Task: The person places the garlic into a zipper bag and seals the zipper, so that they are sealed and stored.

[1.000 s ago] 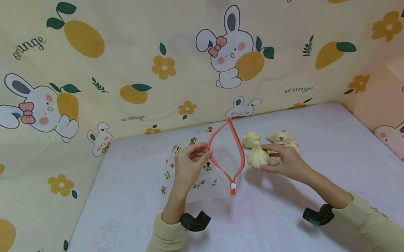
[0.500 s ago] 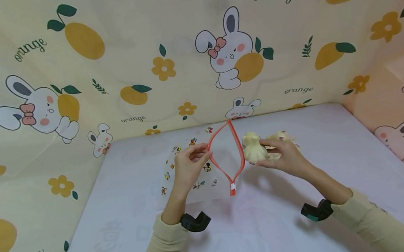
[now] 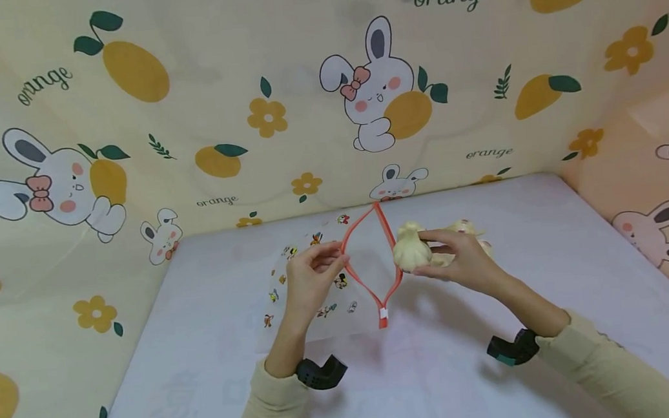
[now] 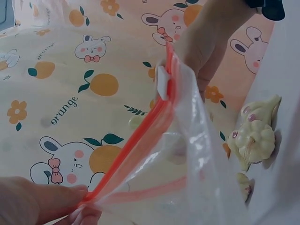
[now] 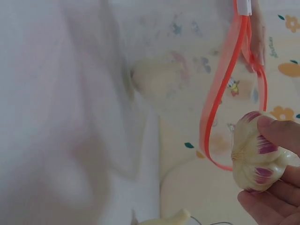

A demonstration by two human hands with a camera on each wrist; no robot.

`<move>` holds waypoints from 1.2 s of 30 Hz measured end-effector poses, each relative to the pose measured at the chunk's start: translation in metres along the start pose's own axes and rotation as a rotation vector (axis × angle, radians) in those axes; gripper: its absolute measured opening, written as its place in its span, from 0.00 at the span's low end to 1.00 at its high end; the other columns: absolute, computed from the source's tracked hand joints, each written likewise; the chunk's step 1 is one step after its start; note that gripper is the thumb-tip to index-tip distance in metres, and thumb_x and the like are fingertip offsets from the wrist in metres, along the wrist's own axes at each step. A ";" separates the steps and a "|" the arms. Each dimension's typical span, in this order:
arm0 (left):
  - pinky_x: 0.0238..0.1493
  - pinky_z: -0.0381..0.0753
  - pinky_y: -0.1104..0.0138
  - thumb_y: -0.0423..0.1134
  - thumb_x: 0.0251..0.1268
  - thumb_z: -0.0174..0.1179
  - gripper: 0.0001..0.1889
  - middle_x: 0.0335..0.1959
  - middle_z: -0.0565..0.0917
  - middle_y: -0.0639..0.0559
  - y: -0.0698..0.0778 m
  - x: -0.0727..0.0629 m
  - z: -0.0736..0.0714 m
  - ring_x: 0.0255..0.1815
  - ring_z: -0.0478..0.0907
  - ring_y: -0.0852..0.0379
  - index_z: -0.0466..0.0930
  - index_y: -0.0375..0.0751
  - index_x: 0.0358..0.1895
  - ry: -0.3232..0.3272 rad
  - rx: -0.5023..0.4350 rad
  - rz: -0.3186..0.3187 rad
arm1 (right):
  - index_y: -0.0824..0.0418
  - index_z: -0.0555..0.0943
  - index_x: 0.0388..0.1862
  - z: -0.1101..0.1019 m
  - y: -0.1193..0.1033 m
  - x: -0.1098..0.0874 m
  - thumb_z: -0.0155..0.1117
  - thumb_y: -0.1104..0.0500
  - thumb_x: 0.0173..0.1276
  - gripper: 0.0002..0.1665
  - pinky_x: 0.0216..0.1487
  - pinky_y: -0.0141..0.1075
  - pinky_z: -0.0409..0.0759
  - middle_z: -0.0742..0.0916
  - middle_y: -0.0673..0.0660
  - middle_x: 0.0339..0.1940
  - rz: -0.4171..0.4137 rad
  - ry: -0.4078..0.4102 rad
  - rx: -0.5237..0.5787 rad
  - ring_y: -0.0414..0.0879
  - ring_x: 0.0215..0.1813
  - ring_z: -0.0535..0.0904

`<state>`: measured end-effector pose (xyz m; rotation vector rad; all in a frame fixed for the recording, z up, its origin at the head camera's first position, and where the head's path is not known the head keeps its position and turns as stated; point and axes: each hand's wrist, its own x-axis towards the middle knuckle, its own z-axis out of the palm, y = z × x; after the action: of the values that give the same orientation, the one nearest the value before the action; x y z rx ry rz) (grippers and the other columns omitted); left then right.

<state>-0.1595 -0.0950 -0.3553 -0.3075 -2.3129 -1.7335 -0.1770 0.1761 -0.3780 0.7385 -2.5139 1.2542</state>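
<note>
A clear zip bag (image 3: pixel 325 312) with small cartoon prints has its red zip edge (image 3: pixel 387 228) spread into an oval mouth. My left hand (image 3: pixel 313 278) pinches the near-left side of this edge between thumb and fingers. A white slider (image 3: pixel 383 314) sits at the edge's front end. My right hand (image 3: pixel 466 258) holds a garlic bulb (image 3: pixel 411 247) by its side, overlapping the right rim of the mouth in the head view. Purple streaks mark that bulb (image 5: pixel 255 154) in the right wrist view. Through the plastic there, a pale rounded shape (image 5: pixel 157 77) shows faintly.
More garlic bulbs (image 3: pixel 468 227) lie on the white-covered table (image 3: pixel 206 373) behind the right hand, partly hidden by it. Two of them (image 4: pixel 255 140) appear in the left wrist view. A printed cloth (image 3: pixel 277 57) rises as a wall behind the table.
My right hand has moved left with the garlic bulb, from beside the other bulbs to the bag's mouth. The left hand keeps its pinch on the zip edge.
</note>
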 end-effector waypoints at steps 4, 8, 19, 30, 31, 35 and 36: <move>0.35 0.80 0.82 0.31 0.56 0.68 0.14 0.38 0.87 0.35 0.001 0.001 0.000 0.36 0.84 0.47 0.84 0.31 0.46 -0.008 0.001 0.011 | 0.73 0.79 0.54 0.003 -0.003 0.002 0.79 0.65 0.46 0.34 0.48 0.48 0.85 0.85 0.71 0.53 0.008 -0.012 0.021 0.63 0.53 0.83; 0.35 0.80 0.82 0.31 0.56 0.68 0.13 0.38 0.87 0.35 0.000 0.001 0.001 0.36 0.84 0.46 0.84 0.31 0.46 -0.012 0.000 0.011 | 0.74 0.78 0.55 0.008 -0.005 0.005 0.78 0.66 0.48 0.34 0.49 0.48 0.84 0.84 0.72 0.54 0.005 -0.029 0.044 0.63 0.50 0.84; 0.35 0.79 0.83 0.31 0.57 0.67 0.13 0.38 0.87 0.35 -0.001 0.000 0.001 0.35 0.84 0.47 0.84 0.31 0.45 -0.004 0.014 0.008 | 0.75 0.78 0.55 0.020 -0.010 0.011 0.78 0.68 0.47 0.34 0.51 0.45 0.85 0.84 0.72 0.54 -0.008 -0.072 0.071 0.62 0.50 0.84; 0.34 0.80 0.82 0.32 0.56 0.68 0.13 0.38 0.87 0.36 -0.002 0.003 0.000 0.36 0.84 0.46 0.84 0.31 0.45 -0.003 0.013 0.021 | 0.73 0.78 0.55 0.029 -0.011 0.018 0.79 0.66 0.46 0.35 0.49 0.40 0.86 0.85 0.69 0.52 -0.061 -0.093 0.072 0.58 0.48 0.84; 0.34 0.80 0.82 0.32 0.56 0.68 0.13 0.38 0.87 0.36 -0.002 0.003 0.000 0.36 0.84 0.46 0.84 0.31 0.45 -0.003 0.014 0.021 | 0.73 0.78 0.55 0.030 -0.011 0.018 0.79 0.66 0.46 0.35 0.49 0.40 0.86 0.85 0.69 0.52 -0.059 -0.099 0.079 0.58 0.49 0.85; 0.35 0.80 0.83 0.32 0.56 0.68 0.14 0.38 0.87 0.36 -0.002 0.003 -0.001 0.36 0.84 0.46 0.84 0.31 0.46 -0.003 0.018 0.018 | 0.74 0.78 0.55 0.033 -0.013 0.019 0.78 0.66 0.47 0.35 0.49 0.41 0.86 0.84 0.70 0.52 -0.050 -0.119 0.099 0.60 0.49 0.85; 0.35 0.80 0.83 0.32 0.56 0.68 0.14 0.38 0.87 0.36 -0.002 0.003 -0.001 0.36 0.84 0.46 0.84 0.31 0.46 -0.004 0.018 0.018 | 0.74 0.78 0.55 0.034 -0.013 0.019 0.78 0.66 0.47 0.35 0.49 0.41 0.86 0.84 0.70 0.52 -0.046 -0.124 0.101 0.60 0.49 0.85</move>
<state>-0.1631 -0.0970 -0.3560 -0.3279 -2.3194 -1.7041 -0.1860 0.1359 -0.3816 0.9189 -2.5281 1.3681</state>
